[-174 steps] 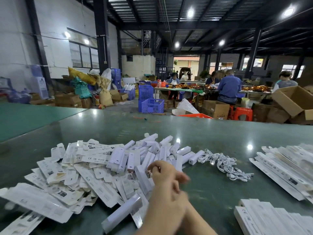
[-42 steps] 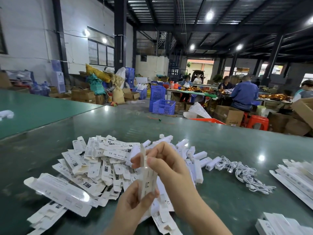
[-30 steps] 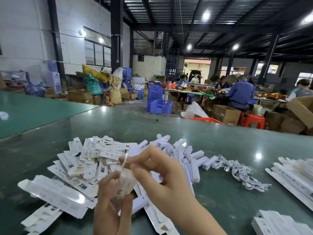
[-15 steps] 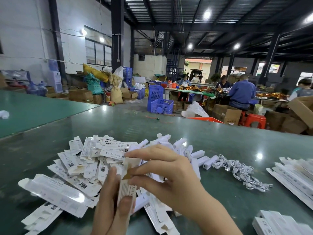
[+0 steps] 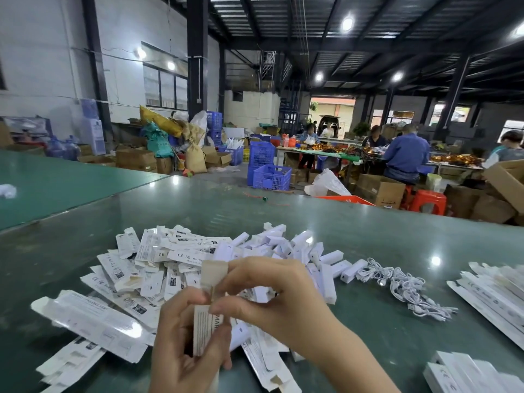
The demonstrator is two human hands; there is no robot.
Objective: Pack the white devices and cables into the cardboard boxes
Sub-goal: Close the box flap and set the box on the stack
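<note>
My left hand (image 5: 181,344) grips a slim white cardboard box (image 5: 204,326) upright above the table, its top flap (image 5: 213,275) open and raised. My right hand (image 5: 272,296) pinches the box's top end just below that flap. Behind my hands lies a heap of flat unfolded white boxes (image 5: 147,268). Several white devices (image 5: 300,251) are piled to the right of the heap. A tangle of white cables (image 5: 408,290) lies farther right on the green table (image 5: 312,219).
Long white boxes (image 5: 493,293) lie at the right edge, and more (image 5: 467,373) sit at the lower right. A larger clear-fronted white pack (image 5: 90,321) lies at the lower left. Beyond the table are blue crates (image 5: 269,173), brown cartons and seated people at another table.
My right hand has lifted the box's top flap open and now pinches the top end. My left hand has kept hold of the box, holding it upright.
</note>
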